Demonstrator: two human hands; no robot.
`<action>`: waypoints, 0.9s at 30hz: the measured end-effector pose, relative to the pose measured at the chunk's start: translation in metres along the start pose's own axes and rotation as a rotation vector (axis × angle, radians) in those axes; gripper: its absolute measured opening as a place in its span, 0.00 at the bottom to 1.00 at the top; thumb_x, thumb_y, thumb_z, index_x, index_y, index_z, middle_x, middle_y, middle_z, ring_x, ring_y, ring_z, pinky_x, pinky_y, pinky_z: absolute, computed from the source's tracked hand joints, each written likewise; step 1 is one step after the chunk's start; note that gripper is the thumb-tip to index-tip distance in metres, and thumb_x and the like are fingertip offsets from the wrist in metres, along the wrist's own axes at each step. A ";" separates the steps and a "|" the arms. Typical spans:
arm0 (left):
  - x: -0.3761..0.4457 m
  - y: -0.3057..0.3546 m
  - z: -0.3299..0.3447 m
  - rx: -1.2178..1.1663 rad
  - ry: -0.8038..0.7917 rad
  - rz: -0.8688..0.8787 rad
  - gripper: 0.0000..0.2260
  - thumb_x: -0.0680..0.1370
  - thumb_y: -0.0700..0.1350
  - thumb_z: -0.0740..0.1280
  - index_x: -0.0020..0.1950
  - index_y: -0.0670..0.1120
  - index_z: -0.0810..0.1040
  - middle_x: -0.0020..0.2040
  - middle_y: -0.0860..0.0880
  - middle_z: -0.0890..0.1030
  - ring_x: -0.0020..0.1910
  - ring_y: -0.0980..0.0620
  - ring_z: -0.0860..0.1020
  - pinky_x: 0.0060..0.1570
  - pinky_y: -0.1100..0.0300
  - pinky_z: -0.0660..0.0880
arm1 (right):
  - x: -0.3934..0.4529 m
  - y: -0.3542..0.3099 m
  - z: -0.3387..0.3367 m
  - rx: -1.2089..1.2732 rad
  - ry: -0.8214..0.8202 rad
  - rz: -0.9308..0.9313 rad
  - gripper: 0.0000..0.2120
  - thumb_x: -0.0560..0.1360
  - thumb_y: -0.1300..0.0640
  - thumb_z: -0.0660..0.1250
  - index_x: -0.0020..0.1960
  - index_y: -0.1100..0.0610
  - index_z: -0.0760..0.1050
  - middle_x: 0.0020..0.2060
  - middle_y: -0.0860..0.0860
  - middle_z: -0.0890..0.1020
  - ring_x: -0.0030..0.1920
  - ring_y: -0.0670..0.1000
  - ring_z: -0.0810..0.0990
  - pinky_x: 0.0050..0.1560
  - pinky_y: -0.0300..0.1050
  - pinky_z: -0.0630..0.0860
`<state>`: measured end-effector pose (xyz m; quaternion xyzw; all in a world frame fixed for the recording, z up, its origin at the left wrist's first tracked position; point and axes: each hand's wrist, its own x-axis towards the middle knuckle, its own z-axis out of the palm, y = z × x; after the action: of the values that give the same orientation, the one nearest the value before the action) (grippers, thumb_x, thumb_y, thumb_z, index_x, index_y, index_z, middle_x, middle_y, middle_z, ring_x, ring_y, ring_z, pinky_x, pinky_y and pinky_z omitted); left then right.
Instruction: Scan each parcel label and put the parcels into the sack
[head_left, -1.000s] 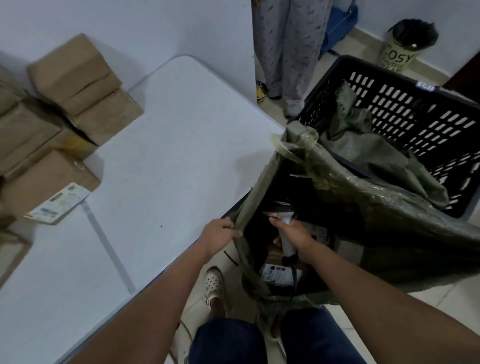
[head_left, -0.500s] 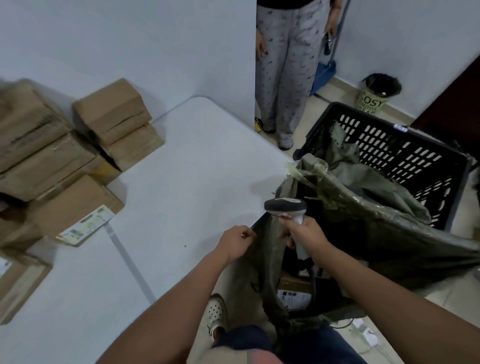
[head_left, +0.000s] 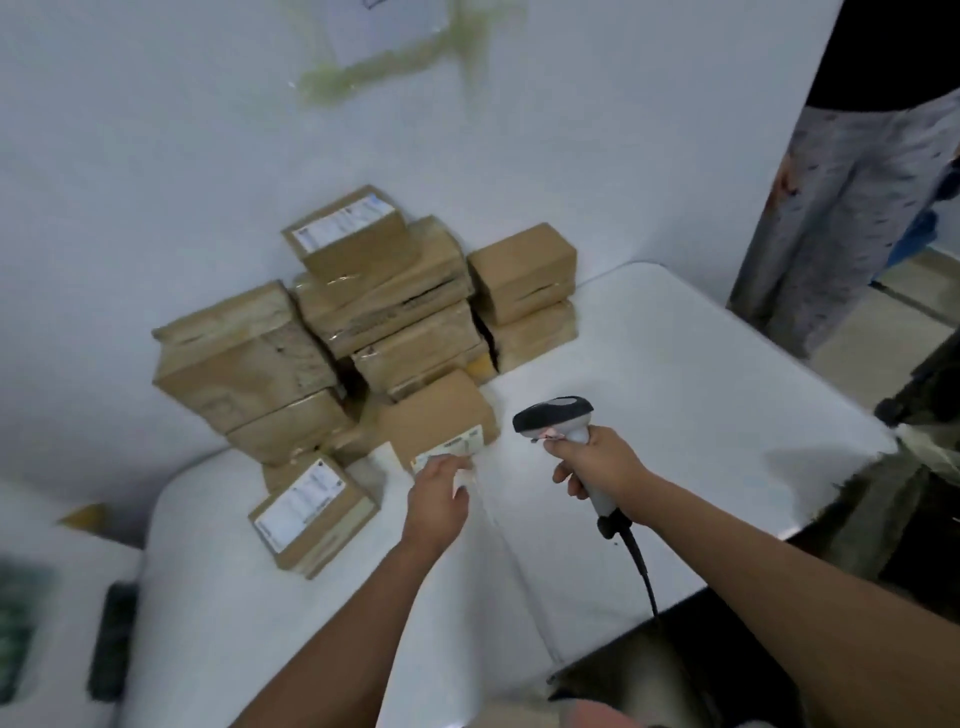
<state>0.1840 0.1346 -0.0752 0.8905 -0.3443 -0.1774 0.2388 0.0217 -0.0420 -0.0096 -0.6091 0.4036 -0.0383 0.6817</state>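
Head view: my right hand (head_left: 597, 462) grips scanner (head_left: 563, 415) handle above table (head_left: 675, 364); my left hand (head_left: 439, 493) touches labelled parcel (head_left: 441, 418), finger pose unclear.

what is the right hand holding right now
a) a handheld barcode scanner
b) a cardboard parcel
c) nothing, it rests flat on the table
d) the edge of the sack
a: the right hand grips the handle of the barcode scanner above the white table, its dark head pointing toward the parcel that the left hand touches at its label.
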 end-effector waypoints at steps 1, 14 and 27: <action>0.000 -0.025 -0.015 0.042 0.035 -0.041 0.18 0.77 0.36 0.65 0.65 0.47 0.77 0.67 0.46 0.73 0.67 0.46 0.72 0.67 0.51 0.69 | 0.006 -0.005 0.016 -0.011 -0.006 0.002 0.09 0.76 0.53 0.69 0.51 0.58 0.80 0.31 0.54 0.83 0.25 0.50 0.76 0.28 0.39 0.71; -0.004 -0.148 -0.056 0.475 -0.103 -0.476 0.33 0.80 0.60 0.60 0.81 0.55 0.49 0.81 0.43 0.50 0.76 0.40 0.56 0.72 0.44 0.58 | 0.047 -0.019 0.113 -0.164 -0.017 0.075 0.12 0.77 0.52 0.69 0.51 0.62 0.79 0.34 0.55 0.85 0.25 0.49 0.78 0.29 0.40 0.74; 0.018 -0.146 -0.083 0.365 -0.177 -0.442 0.37 0.74 0.69 0.65 0.78 0.54 0.61 0.73 0.45 0.68 0.72 0.44 0.66 0.68 0.48 0.64 | 0.053 -0.006 0.118 -0.113 0.006 0.152 0.07 0.77 0.54 0.69 0.47 0.58 0.77 0.36 0.57 0.85 0.26 0.50 0.76 0.29 0.40 0.73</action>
<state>0.3134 0.2425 -0.0900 0.9531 -0.1879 -0.2372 -0.0006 0.1304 0.0216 -0.0389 -0.6141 0.4521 0.0345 0.6459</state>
